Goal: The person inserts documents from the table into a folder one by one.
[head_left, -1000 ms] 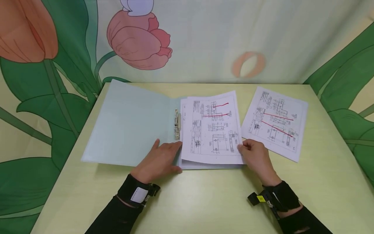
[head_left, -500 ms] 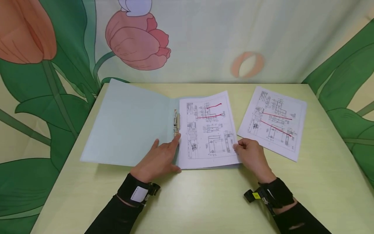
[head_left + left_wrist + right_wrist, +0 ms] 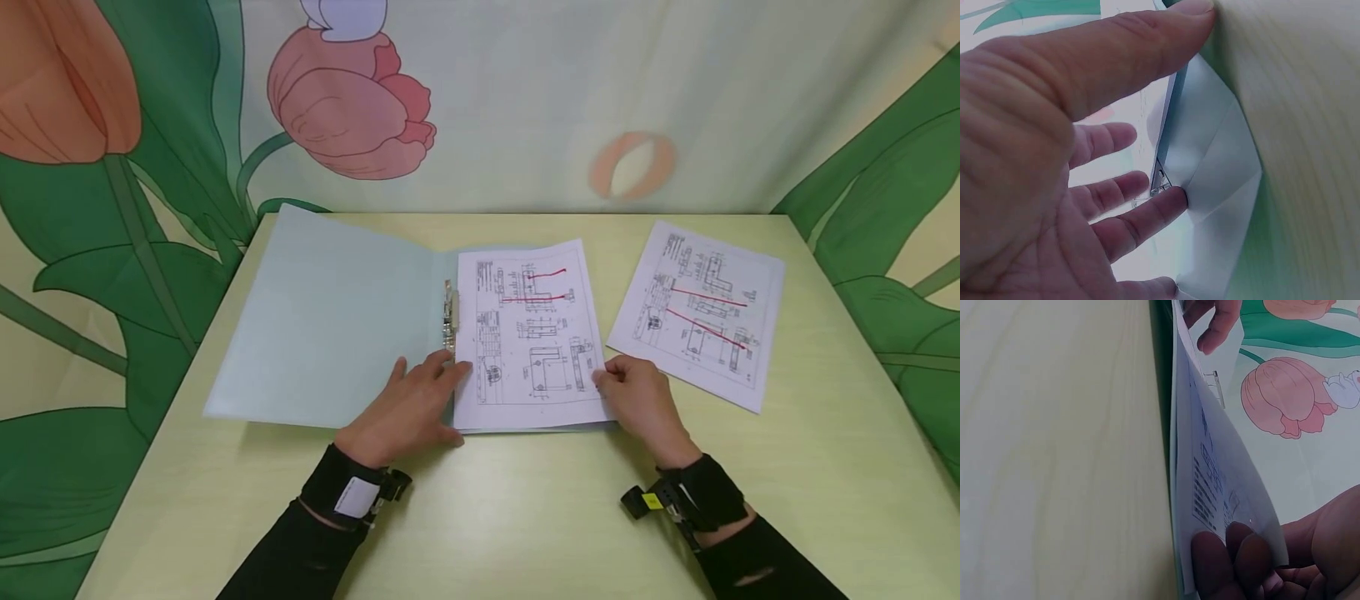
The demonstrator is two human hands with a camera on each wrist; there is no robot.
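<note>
A pale blue folder (image 3: 322, 325) lies opened flat, with a metal clip (image 3: 450, 312) along its spine. Over its right half is a printed sheet (image 3: 517, 400) with technical drawings and two red pen lines. My right hand (image 3: 643, 404) pinches this sheet at its lower right edge; in the right wrist view the sheet (image 3: 1222, 437) curves up toward the fingers. My left hand (image 3: 405, 408) rests across the spine below the clip, fingers spread, fingertips at the sheet's left edge. The left wrist view has the folder's creased spine (image 3: 1222, 156) beside those straight fingers.
A second drawing sheet (image 3: 705, 312), also with red lines, lies tilted on the table to the right of the folder. The pale wooden table (image 3: 525, 525) ends at a curtain (image 3: 525, 108) printed with flowers. Each wrist wears a black strap with a camera.
My right hand has moved slightly left with the sheet, which now sits closer to the clip and more in line with the folder. The left index finger has shifted at the sheet's edge.
</note>
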